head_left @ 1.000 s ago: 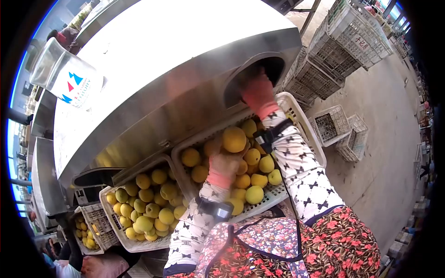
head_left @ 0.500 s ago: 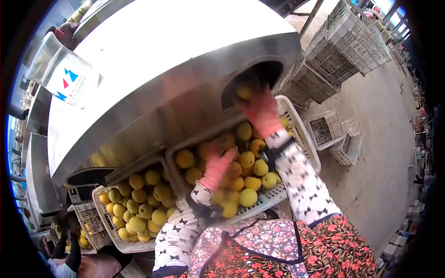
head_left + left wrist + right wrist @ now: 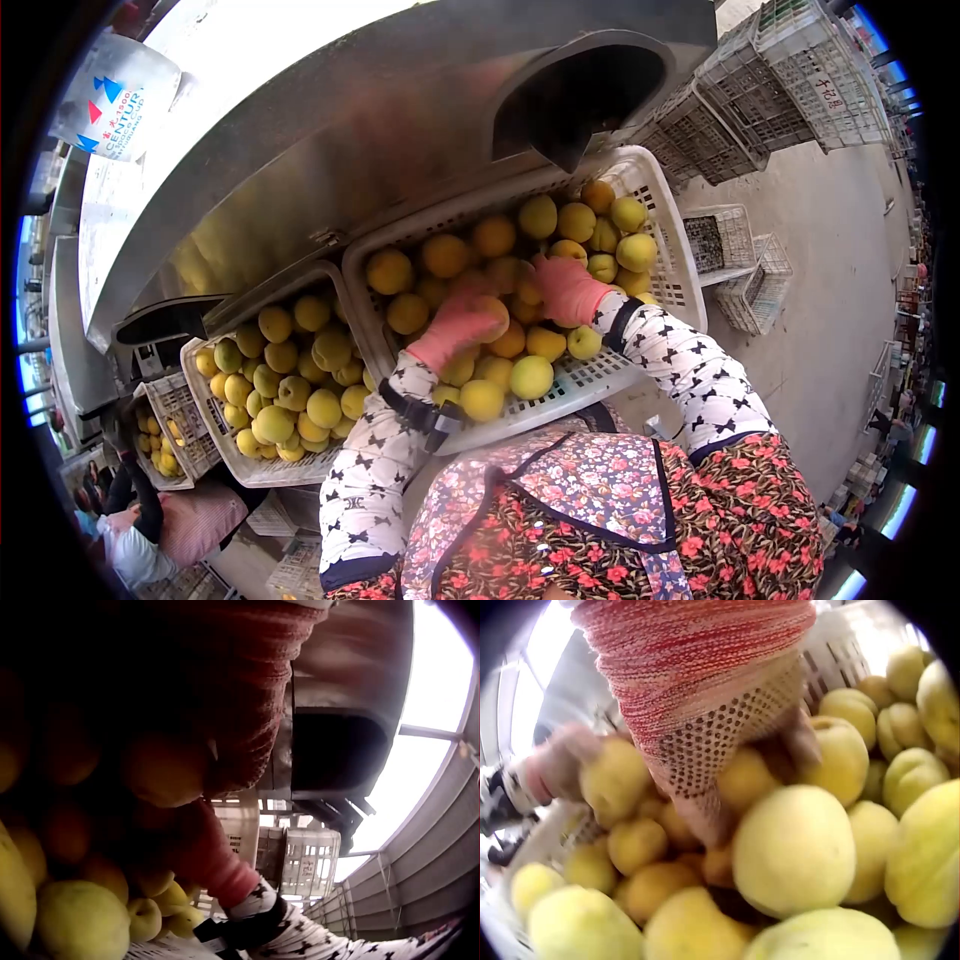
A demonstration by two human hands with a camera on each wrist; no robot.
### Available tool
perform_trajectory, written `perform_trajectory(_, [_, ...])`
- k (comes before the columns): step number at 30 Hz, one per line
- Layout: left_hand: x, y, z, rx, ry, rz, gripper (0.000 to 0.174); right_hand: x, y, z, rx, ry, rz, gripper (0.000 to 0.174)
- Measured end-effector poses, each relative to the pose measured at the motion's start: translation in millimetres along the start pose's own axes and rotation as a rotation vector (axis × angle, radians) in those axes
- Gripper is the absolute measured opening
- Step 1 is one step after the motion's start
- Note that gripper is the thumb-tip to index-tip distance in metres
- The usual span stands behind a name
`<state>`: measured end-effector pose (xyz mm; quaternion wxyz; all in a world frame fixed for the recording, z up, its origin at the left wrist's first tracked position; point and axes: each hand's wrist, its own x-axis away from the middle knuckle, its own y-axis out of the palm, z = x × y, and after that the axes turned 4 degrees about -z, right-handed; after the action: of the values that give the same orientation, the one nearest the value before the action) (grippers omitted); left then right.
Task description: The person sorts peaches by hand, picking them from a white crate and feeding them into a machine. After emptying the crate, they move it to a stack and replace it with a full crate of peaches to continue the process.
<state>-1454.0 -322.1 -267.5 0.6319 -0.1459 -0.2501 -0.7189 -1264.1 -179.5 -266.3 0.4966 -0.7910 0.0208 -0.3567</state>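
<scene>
Both hands, in pink knit gloves, are in a white plastic crate [image 3: 690,270] of yellow peaches. My left hand [image 3: 462,318] holds a yellow peach [image 3: 615,781] over the crate's middle. That peach [image 3: 166,774] shows dark beneath the glove in the left wrist view. Beside it, my right hand [image 3: 572,292] reaches down among the fruit. In the right wrist view its bare fingertips sit on either side of a peach [image 3: 744,780], which the dotted glove partly hides. A pale yellow peach [image 3: 793,851] lies just in front of those fingers.
A metal machine [image 3: 400,160] with a dark chute opening [image 3: 590,85] overhangs the crate's far side. Another peach-filled crate [image 3: 215,425] stands to the left. Stacked crates [image 3: 765,90] and two low crates [image 3: 755,285] are at right. A plastic cup [image 3: 115,100] stands on the machine.
My right hand has come back from the chute opening, where it had a peach, down into the crate. My left hand stays over the crate. The head view has shifted.
</scene>
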Motion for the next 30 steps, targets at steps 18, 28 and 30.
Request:
perform_trajectory(18, [-21.4, 21.4, 125.0, 0.587, 0.419, 0.034, 0.039, 90.2, -145.1, -3.8, -0.570, -0.048, 0.816, 0.086])
perform_trajectory(28, [-64.7, 21.2, 59.7, 0.423, 0.687, 0.157, 0.038, 8.0, -198.2, -13.8, -0.635, 0.239, 1.087, 0.085])
perform_trajectory(30, [-68.7, 22.6, 63.7, 0.260, 0.642, 0.146, 0.042, 32.0, -157.7, -22.8, -0.759, 0.098, 0.853, 0.091])
